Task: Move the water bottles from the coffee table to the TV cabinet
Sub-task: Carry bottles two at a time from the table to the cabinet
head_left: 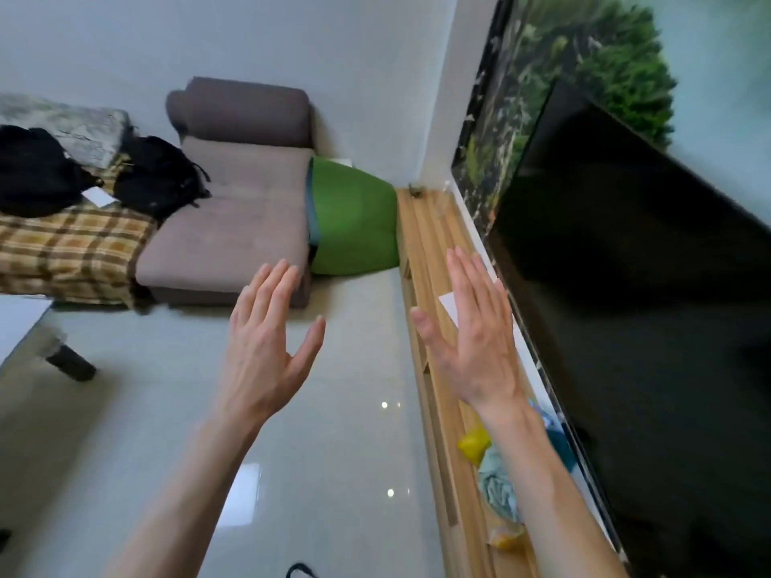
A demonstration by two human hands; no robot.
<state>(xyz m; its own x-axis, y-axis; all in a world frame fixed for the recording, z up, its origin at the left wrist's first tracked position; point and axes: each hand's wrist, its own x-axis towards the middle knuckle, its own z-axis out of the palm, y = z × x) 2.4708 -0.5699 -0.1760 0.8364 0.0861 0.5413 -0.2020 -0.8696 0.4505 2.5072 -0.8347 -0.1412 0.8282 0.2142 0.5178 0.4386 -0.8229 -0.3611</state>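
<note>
My left hand (267,340) is raised over the floor, fingers spread, holding nothing. My right hand (471,327) is held flat over the long wooden TV cabinet (421,252), also empty with fingers apart. On the cabinet under my right forearm lie yellow, teal and blue plastic-looking items (494,469), blurred; I cannot tell whether they are bottles. The corner of the glass coffee table (25,327) shows at the left edge, with no bottle visible on it.
A black TV (634,285) stands along the cabinet on the right. A grey sofa (233,227) with black bags (158,177) and a plaid blanket (71,252) sits at the back left, a green cushion (354,223) beside it. A white paper (448,306) lies on the cabinet.
</note>
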